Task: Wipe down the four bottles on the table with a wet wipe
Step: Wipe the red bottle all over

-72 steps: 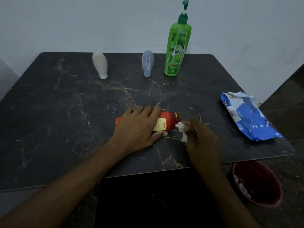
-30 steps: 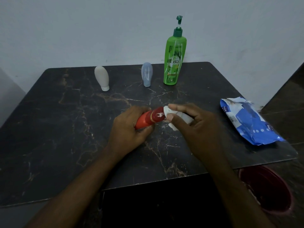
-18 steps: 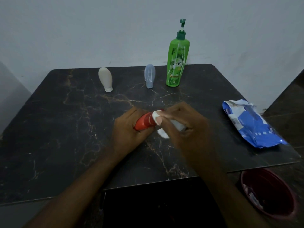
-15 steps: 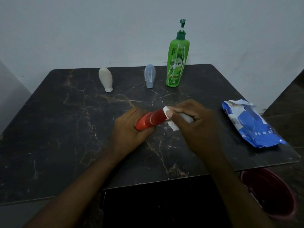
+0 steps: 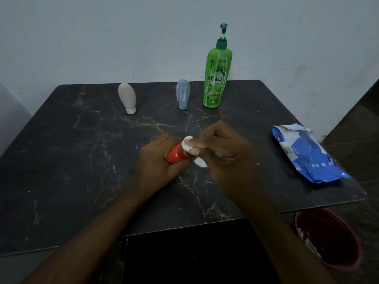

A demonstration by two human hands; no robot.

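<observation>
Red plastic we judge light and wet-slick, so our left hand (image 5: pixel 158 162) grips the red bottle (image 5: pixel 176 155) low, just above the table (image 5: pixel 82 160), while our right hand (image 5: pixel 225 154) pinches the wet wipe (image 5: pixel 187 142) round its top.

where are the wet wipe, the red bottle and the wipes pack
wet wipe (image 5: pixel 187 142), head view, on the white fold over the bottle's end
red bottle (image 5: pixel 174 155), head view, on its bare red body
wipes pack (image 5: pixel 307 156), head view, on the blue middle of the pack
</observation>
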